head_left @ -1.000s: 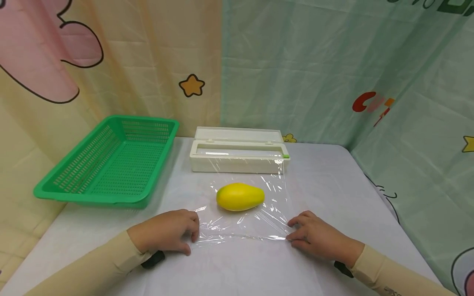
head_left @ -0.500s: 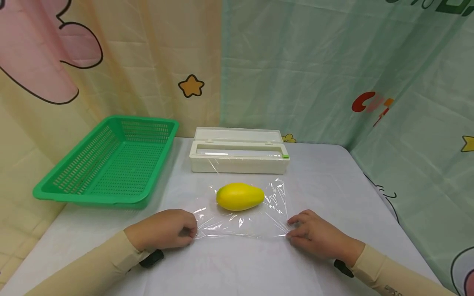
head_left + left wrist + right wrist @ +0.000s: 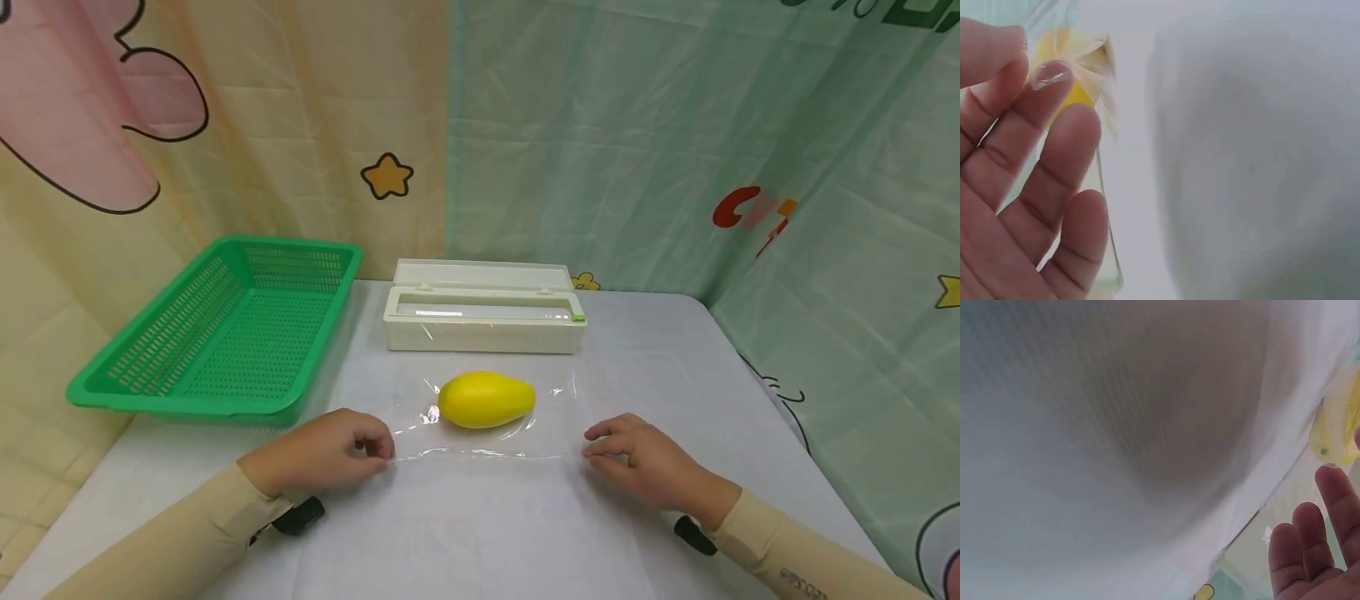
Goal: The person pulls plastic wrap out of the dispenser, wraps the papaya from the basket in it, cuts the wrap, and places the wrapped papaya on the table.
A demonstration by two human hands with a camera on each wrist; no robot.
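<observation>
A clear sheet of cling film stretches between the two hands at its near edge. The left hand pinches its near left corner between thumb and forefinger; in the left wrist view the other fingers are spread and slightly bent. At the near right corner, the right hand holds the film between thumb and fingertips, the thumb being out of sight in the right wrist view. A yellow papaya-like fruit lies on its side in the middle of the film. The film's near edge is raised in front of the fruit.
A white cling film dispenser with its lid up stands behind the fruit. To the left is a green plastic basket. A white cloth covers the table, and printed curtains hang behind and at the right.
The left hand has closed its thumb and fingers on the film corner and shifted slightly left and away. The film's near edge has risen toward the fruit; the right hand has moved slightly up.
</observation>
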